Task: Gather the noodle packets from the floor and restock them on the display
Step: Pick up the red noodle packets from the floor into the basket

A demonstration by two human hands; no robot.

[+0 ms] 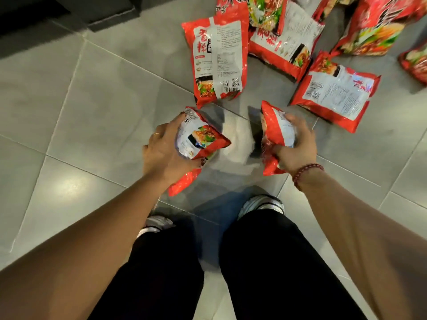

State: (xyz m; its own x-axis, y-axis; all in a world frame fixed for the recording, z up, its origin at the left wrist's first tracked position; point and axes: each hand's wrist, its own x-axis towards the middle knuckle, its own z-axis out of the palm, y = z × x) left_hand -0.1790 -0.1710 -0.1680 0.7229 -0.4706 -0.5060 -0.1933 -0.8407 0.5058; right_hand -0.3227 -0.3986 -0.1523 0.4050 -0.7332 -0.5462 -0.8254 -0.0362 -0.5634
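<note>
Now, left grip [166,153] clamped on left packet [201,137], right grip [294,146] on right packet [273,132], long axes near-to-far

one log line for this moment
left hand grips left packet | right hand grips right packet | floor packets ungathered

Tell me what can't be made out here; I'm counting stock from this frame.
Head view only:
- Floor packets at the top and right edges: cut off, so no full count.
- Right-hand packet: motion-blurred, label covered by the right hand.
- Left-hand packet: the left hand hides whether it holds one or two.
- Display: outside the frame.
</note>
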